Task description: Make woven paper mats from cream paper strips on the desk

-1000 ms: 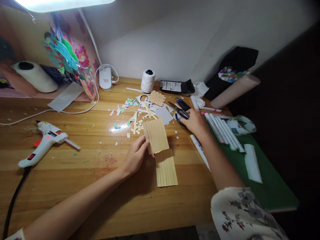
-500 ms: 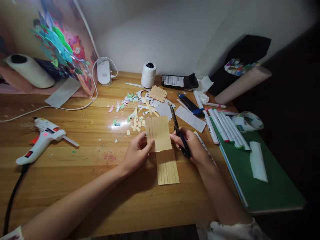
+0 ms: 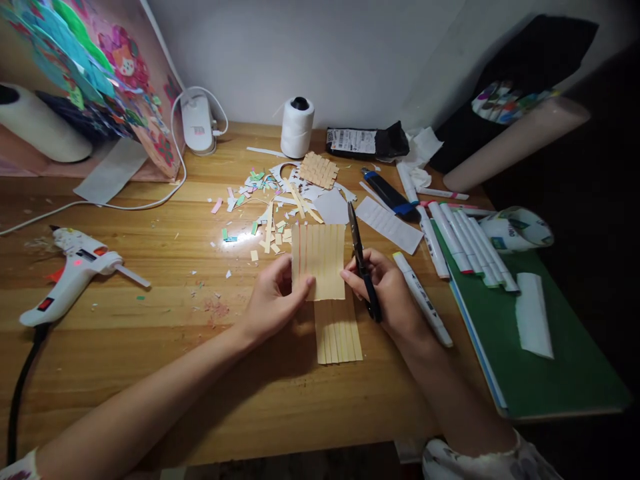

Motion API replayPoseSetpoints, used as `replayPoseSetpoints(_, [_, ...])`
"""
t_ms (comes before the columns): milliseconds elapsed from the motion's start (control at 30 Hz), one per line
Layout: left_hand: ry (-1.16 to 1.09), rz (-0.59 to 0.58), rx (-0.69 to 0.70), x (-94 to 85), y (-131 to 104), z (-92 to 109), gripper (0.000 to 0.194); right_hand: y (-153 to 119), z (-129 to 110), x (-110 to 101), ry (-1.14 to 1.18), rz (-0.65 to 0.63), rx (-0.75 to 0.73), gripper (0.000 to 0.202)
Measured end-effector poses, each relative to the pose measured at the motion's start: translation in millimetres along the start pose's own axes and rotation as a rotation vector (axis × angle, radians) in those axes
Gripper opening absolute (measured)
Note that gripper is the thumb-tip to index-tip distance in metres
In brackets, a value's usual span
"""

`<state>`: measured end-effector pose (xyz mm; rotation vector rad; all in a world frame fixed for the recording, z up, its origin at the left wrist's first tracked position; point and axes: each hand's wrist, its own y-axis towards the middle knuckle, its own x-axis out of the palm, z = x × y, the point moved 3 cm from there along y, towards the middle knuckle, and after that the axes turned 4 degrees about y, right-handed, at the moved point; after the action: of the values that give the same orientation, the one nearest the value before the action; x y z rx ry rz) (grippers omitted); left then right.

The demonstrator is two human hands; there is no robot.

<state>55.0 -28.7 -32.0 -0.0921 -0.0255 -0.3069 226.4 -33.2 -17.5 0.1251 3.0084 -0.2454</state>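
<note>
A pale yellow piece of paper [image 3: 323, 260] with lengthwise lines, some of them red at its left side, is held up over the table. My left hand [image 3: 275, 293] pinches its left edge, thumb on the front. My right hand [image 3: 387, 287] is closed around black scissors [image 3: 361, 267], blades pointing up and away, and its thumb tip touches the paper's right edge. Below lies a second pale yellow piece [image 3: 339, 333] with lengthwise strips or folds, its upper part hidden behind the held paper.
Paper scraps [image 3: 270, 227] and a woven tan piece [image 3: 319, 170] lie beyond my hands. A glue gun [image 3: 75, 267] rests at left, a thread spool [image 3: 297, 130] at the back. Markers [image 3: 473, 247] and a green board [image 3: 560, 360] are at right, near a blue-black cutter [image 3: 390, 197].
The view has shifted slightly, so surroundings sit differently in frame. The held paper is turned a little more upright and faces me more squarely. Both hands keep their hold.
</note>
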Motion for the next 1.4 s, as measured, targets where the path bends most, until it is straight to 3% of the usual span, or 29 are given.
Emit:
replayPoseSetpoints(567, [0.175,0.058,0.152,-4.2,0,-4,0.036,-7,-8,6,0.07,-0.048,-0.056,0.02])
replayPoseSetpoints(1033, [0.203,0.07,0.18,-3.9,-1,-2,0.036,-12,1,12,0.116,-0.046,-0.031,0.031])
replayPoseSetpoints(1400, [0.17,0.049,0.165,-2.6,0,-1,0.031,-12,-2,12,0.081,0.007,-0.015,0.029])
